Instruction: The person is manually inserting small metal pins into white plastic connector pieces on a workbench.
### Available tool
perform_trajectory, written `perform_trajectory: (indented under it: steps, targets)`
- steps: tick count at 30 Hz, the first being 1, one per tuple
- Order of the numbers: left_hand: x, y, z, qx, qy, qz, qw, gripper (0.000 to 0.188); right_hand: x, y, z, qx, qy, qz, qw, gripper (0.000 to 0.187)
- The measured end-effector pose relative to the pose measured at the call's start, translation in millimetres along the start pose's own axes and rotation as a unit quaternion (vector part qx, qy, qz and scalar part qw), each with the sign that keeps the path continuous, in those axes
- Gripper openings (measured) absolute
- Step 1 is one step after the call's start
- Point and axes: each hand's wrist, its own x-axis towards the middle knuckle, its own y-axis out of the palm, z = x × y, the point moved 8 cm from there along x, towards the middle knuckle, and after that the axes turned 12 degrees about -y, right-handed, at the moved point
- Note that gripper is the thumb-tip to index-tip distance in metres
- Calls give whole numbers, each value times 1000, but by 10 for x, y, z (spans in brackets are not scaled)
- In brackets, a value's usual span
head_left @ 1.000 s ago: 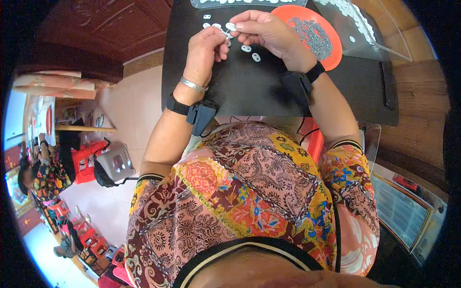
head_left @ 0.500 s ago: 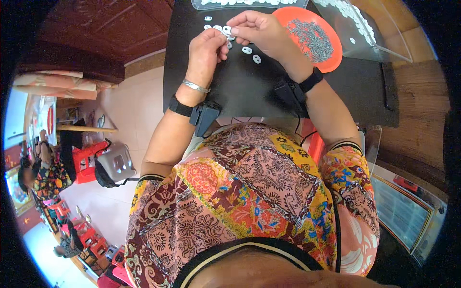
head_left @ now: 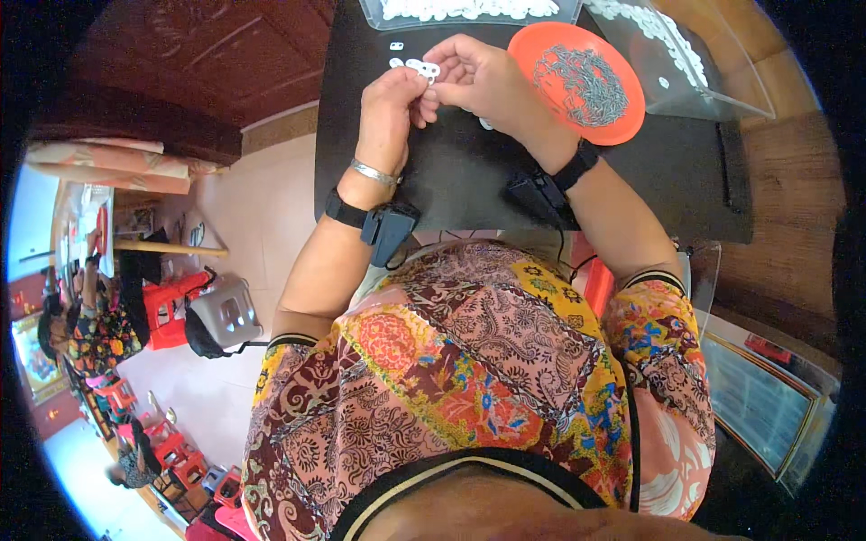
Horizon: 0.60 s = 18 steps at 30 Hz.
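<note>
Above the far part of the black table [head_left: 451, 171], my two hands meet fingertip to fingertip. My left hand [head_left: 392, 99] is closed in a pinch on a small white oval piece with two holes [head_left: 430, 70]. From the right, my right hand [head_left: 483, 81] pinches at the same piece with thumb and fingers, partly covering it. Whether a nail is between the fingers is hidden. More white two-hole pieces lie just beyond, one [head_left: 397, 46] apart from the others. Beside my right hand is an orange plate [head_left: 627, 122] heaped with thin grey metal nails or screws [head_left: 586, 86].
A clear plastic bin [head_left: 374, 16] full of white pieces stands at the far edge. Another clear container [head_left: 722, 106] with white pieces is at the far right. Black devices are strapped to both wrists. Far left, other people [head_left: 99, 329] are near red stools [head_left: 171, 311].
My hands have drawn closer together around the white piece. The right hand now covers most of the loose pieces that lay below it. The whole view has shifted slightly.
</note>
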Motion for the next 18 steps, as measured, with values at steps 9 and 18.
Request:
perform_trajectory:
  steps: [9, 18]
  targets:
    - [-38, 48, -77, -48, -6, 40, 998, 19, 36, -29, 107, 5, -17, 10, 1000, 25]
    - [-58, 38, -140, 1, 41, 14, 999, 21, 59, 17, 323, -101, -60, 41, 992, 27]
